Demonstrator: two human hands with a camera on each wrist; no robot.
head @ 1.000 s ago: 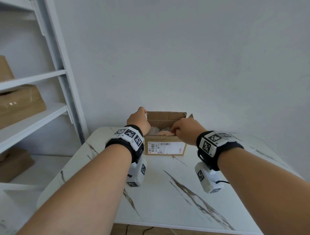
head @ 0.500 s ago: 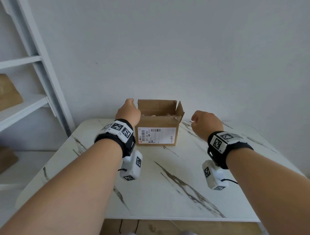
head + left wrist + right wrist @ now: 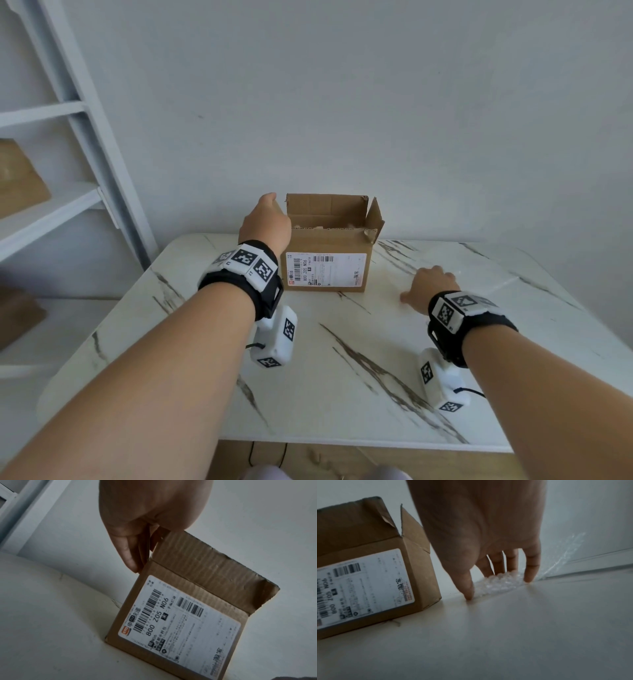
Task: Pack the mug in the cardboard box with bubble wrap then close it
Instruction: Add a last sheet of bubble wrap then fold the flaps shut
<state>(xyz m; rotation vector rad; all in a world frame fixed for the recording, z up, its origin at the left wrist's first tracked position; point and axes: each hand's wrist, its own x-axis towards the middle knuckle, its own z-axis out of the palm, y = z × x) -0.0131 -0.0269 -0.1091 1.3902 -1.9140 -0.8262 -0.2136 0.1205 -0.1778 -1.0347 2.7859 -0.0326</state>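
A person packs at a white marble-patterned table (image 3: 342, 359), where an open cardboard box (image 3: 329, 246) stands near the far edge, left of centre. Its rear and right flaps stand upright; pale bubble wrap (image 3: 322, 226) shows just above the front wall, and the mug cannot be seen from any view, so whether it lies under the wrap cannot be told.

A white shipping label (image 3: 180, 622) covers the box's front face, printed with barcodes, an orange "STO" logo and the code "800 Z05 N06"; the smaller print is too blurred to read.

The left hand (image 3: 265, 222) rests against the box's left side at the top corner, its fingers (image 3: 132, 550) straight, held together and pointing down along the cardboard. The right hand (image 3: 430, 286) is down on the table to the right of the box, fingers (image 3: 531, 563) spread and extended, the tips pressing on a separate clear sheet of bubble wrap (image 3: 500, 584) lying flat towards the right edge; thumb and little finger touch the tabletop.

Half a second earlier the right hand hung curled in the air beside the box; a second earlier it was inside the box. The left hand has stayed at the box's left side. White shelving (image 3: 51, 205) with brown parcels stands to the left.
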